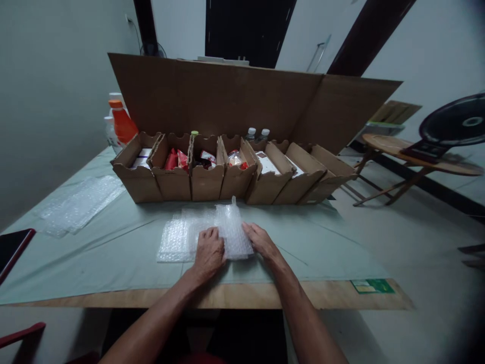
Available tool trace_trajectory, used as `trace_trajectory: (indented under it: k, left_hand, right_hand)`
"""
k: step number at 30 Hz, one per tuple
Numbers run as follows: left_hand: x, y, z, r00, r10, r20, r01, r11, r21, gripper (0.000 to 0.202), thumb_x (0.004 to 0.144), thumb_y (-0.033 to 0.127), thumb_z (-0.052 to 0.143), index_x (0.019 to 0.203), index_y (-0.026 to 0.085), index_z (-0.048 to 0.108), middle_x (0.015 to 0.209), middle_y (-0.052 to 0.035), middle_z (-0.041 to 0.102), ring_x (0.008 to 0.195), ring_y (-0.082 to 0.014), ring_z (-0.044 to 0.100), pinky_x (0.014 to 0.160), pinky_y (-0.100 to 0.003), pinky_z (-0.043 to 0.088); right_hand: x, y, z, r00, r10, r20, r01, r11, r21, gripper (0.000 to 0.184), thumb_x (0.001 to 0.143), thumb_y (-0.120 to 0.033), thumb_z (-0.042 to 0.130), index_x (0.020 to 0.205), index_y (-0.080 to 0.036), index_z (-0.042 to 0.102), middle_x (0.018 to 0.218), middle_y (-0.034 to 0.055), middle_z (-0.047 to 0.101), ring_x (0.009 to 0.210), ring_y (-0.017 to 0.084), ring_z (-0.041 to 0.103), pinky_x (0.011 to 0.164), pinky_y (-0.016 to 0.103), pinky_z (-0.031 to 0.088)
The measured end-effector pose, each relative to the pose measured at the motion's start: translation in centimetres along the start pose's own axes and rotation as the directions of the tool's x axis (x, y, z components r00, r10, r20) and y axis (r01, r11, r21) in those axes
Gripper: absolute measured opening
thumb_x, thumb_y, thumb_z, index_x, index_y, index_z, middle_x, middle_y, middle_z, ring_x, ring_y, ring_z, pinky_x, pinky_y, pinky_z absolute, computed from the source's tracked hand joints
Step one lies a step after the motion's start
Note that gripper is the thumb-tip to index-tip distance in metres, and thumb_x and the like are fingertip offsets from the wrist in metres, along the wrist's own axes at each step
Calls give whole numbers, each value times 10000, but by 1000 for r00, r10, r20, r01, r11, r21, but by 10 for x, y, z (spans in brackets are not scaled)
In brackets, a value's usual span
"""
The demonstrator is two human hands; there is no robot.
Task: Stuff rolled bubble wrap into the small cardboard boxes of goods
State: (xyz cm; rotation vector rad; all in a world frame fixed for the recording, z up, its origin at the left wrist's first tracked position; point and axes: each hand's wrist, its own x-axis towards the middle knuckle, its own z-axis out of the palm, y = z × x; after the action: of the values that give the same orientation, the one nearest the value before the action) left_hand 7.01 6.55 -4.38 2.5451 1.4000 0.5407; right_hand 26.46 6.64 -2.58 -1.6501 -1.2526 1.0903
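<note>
Beyond the hands (210, 251), row of cardboard boxes (206, 183), orange bottle (124, 125) farther left, black fan (454, 124) well off right.

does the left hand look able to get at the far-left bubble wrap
Probably yes: between the left hand and the far-left bubble wrap lie only flat sheets and cloth.

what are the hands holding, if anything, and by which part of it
The right hand holds bubble wrap by its right edge; the left hand lies on the wrap with fingers curled, its grip unclear.
</note>
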Motion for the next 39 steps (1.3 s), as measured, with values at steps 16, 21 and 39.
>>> trace_trajectory:
  k: [16,21,39]
  left_hand:
    - [-41,7,-17,957,-184,-224,99,933,-345,262,816,175,564,1040,183,699,1202,-133,653,1184,-292,558,1026,-448,438]
    - [-100,29,-42,827,-341,446,483,27,-875,272,815,411,704,913,160,731,885,-99,720,824,-230,673,774,-359,523]
    - [-88,47,-37,561,-561,609,-16,-743,-670,567,512,164,877,1045,112,693,943,-102,768,980,-323,716,936,-420,547]
  right_hand:
    - [4,-4,29,999,44,-6,-40,948,315,511,533,-492,821,888,-157,669,753,20,685,692,195,607,628,294,463]
    - [-23,-7,33,993,106,47,-115,864,489,652,576,-569,813,1053,-157,650,877,73,740,726,226,675,663,324,522]
    - [-130,-11,65,942,253,222,-333,794,508,740,661,-554,841,1289,-240,610,1120,102,750,991,333,699,914,485,549]
